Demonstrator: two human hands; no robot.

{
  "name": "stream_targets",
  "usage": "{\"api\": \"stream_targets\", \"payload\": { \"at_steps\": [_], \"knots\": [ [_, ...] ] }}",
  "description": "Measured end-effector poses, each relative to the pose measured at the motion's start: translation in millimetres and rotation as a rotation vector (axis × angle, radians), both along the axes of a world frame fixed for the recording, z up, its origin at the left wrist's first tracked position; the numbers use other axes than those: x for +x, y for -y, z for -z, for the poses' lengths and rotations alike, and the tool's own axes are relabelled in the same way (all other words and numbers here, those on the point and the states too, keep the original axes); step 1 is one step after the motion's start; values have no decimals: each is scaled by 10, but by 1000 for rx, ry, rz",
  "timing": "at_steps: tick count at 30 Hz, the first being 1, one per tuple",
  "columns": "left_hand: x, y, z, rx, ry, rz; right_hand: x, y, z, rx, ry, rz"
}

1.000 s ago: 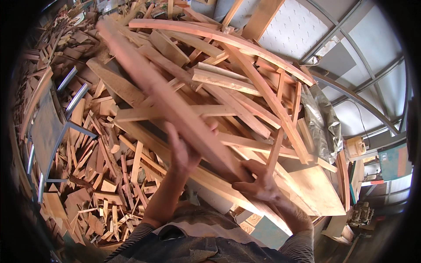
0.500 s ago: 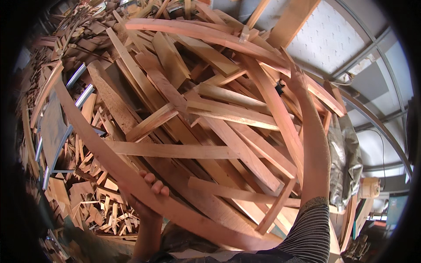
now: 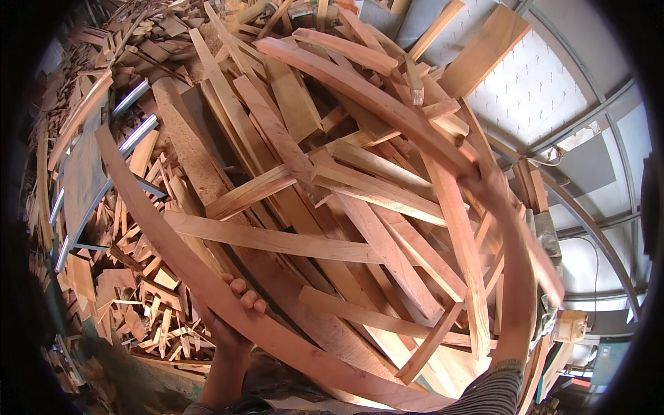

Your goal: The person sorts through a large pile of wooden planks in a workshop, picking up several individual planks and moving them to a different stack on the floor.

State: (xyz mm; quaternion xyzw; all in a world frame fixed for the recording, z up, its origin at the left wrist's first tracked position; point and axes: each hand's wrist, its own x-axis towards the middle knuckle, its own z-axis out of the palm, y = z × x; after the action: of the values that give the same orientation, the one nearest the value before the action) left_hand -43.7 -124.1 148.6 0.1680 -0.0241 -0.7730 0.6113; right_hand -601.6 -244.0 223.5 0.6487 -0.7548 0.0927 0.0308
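Gripping curved plank [image 3: 207, 290], left hand [image 3: 232, 315]; right hand [image 3: 487, 183] blurred, grip unclear.

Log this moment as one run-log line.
left hand: grips long curved plank | right hand: reaches onto upper curved plank | around: wood offcut pile

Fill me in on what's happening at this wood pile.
A person faces a big heap of wooden offcuts. Their left hand grips a long curved wooden strip low at the front of the heap. Their right hand is stretched up to another long curved piece lying across the top. Smaller scraps litter the ground to the left.
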Motion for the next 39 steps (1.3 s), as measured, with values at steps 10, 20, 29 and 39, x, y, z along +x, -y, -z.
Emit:
{"api": "stream_targets", "payload": {
  "at_steps": [10, 20, 29, 39],
  "knots": [
    [-205, -209, 71, 112, -45, 105, 1975, -2400, -292, -12, 916, 327],
    [-73, -849, -38, 31, 26, 397, 3468, -3306, -764, 167, 967, 355],
    [265, -1056, -276, -112, -1, 429, 4237, -3358, -440, 33, 646, 37],
    [400, -1042, -132, -51, 241, 329, 4192, -3207, -389, -2, 677, -222]
  ]
}}
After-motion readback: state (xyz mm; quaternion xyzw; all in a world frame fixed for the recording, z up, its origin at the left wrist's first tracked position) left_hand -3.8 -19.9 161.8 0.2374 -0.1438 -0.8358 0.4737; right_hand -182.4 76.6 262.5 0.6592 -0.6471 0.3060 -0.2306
